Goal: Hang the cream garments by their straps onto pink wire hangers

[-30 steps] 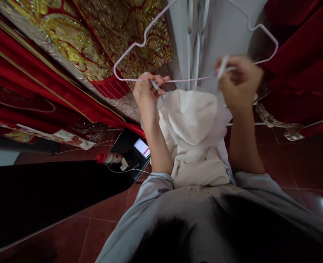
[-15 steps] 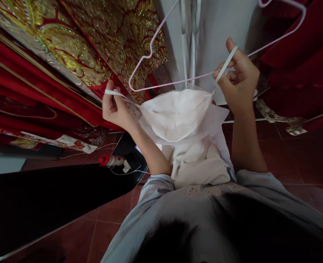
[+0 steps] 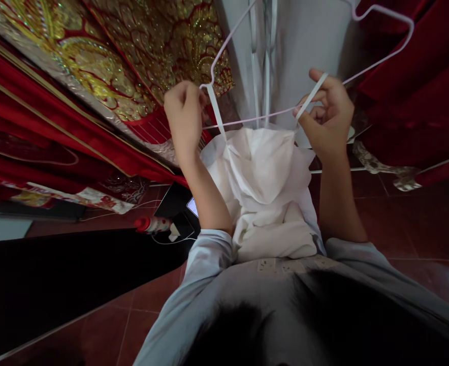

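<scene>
A white garment (image 3: 266, 173) with thin straps hangs in front of me, its lower part bunched against my body. My left hand (image 3: 185, 119) is closed around the left end of a pale pink clothes hanger (image 3: 243, 121). The left strap (image 3: 216, 109) runs from the hanger's notch down to the garment. On the other side, my right hand (image 3: 325, 119) stretches the right strap (image 3: 312, 95) between thumb and forefinger, its other fingers curled. The hanger's lower bar passes by this hand, and its right end sticks out beyond it.
Red and gold sequined clothes (image 3: 133, 56) hang at the left, dark red ones (image 3: 430, 112) at the right. White metal poles (image 3: 266, 61) stand ahead. On a black table (image 3: 75, 274) are a red-capped bottle (image 3: 154, 224) and a phone (image 3: 192, 206) with a lit screen.
My left hand has moved up and right onto the hanger's end; the left strap, before stretched on its fingers, now lies at the hanger's notch. My right hand has shifted slightly down and left.
</scene>
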Motion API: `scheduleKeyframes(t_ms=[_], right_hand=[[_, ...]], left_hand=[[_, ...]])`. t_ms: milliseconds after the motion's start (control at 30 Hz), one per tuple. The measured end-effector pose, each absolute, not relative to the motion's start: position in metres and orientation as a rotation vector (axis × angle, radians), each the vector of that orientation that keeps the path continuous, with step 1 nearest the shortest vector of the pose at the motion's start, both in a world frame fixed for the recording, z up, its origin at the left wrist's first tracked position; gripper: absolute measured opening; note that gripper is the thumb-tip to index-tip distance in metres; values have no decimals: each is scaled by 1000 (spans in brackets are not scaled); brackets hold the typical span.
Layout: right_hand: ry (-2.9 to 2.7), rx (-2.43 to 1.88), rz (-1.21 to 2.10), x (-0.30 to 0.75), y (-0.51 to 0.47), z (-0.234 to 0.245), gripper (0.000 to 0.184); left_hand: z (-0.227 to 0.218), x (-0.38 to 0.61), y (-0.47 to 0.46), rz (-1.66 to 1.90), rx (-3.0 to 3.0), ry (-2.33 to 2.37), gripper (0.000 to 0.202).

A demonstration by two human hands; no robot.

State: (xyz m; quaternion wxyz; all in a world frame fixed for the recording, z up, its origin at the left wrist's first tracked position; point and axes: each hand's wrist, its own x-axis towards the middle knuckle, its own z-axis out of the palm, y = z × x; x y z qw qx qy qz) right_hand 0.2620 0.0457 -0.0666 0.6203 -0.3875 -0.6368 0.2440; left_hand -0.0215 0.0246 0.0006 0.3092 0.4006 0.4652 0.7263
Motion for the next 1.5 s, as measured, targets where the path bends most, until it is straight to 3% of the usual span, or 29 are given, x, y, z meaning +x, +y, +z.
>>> scheduleKeyframes(t_ms=[200,367,533,733,867,967,1100,1200,1333,1500], right_hand=[[-1530,-931,597,249,42,-67,62],[-1355,-890,506,255,60,-82,69],[-1005,-705,85,324,103,-93,37],[-1487,-732,149,354,106,-39,23],[-1698,-961,75,328,89,-6,28],[-1703,-1114,-31,308,74,-5,48],[-1596,-776,-229,279,57,-15,46],[-1686,-496,-97,257,45,-21,41],[-2061,-649,247,237,36,-43,29],[-1972,-824,233,226,29,-69,32]], left_hand=[[-58,-4,30,1946,759,1060,35],[-61,22,25,2080,840,890,19],[-49,20,17,2121,820,950,13],[-54,20,24,2090,736,1018,16],[-51,16,23,2023,692,1073,13],[-44,14,17,2029,729,1081,9],[-39,17,13,2023,766,1059,15],[-46,18,18,2003,770,1079,15],[-66,12,26,2042,888,1001,8],[-75,-12,10,1904,1255,924,26]])
